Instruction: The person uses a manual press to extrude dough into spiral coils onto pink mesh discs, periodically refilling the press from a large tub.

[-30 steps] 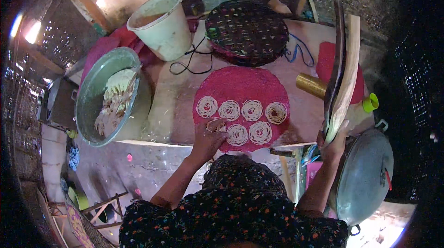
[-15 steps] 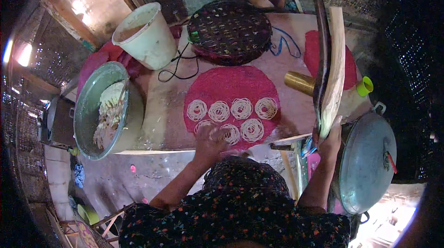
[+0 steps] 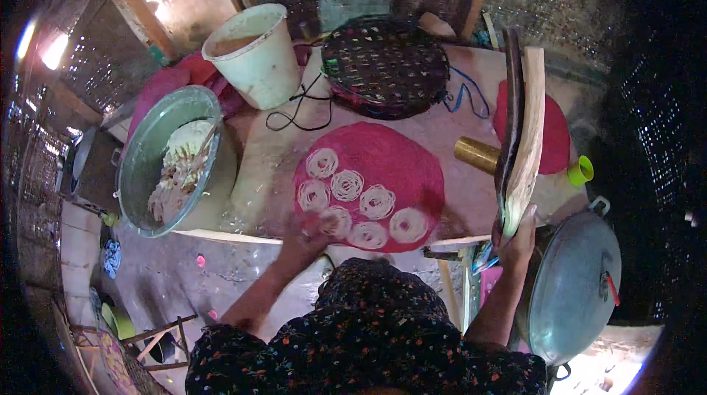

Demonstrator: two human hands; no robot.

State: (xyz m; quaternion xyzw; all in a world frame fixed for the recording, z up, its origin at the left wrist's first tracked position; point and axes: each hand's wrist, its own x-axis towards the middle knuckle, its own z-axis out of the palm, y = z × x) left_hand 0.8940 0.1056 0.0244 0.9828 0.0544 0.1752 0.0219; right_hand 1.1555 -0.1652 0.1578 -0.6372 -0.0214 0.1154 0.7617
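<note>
My right hand (image 3: 518,239) is closed around the lower ends of two long wooden bars standing side by side: a dark bar (image 3: 509,122) and a pale bar (image 3: 532,115). At their left sits a brass-coloured cylinder (image 3: 475,156), its right end hidden behind the bars. My left hand (image 3: 308,231) grips the near left edge of a round red mat (image 3: 398,156); its fingertips are slightly blurred beside the noodle nests. Several pale, coiled noodle nests (image 3: 346,185) lie on the mat's left and near side, while its upper right is bare red.
A green-grey tub (image 3: 136,174) of pale dough stands at left, behind it a white bucket (image 3: 258,64). Dark woven round trays (image 3: 387,64) are stacked at the back. To the right are another red mat (image 3: 556,133), a yellow-green cup (image 3: 580,170) and a large lidded metal pot (image 3: 578,284).
The red mat has turned clockwise, carrying the left-hand nests upward and the right-hand ones nearer me. My left hand has moved left along its edge. My right hand still holds the bars.
</note>
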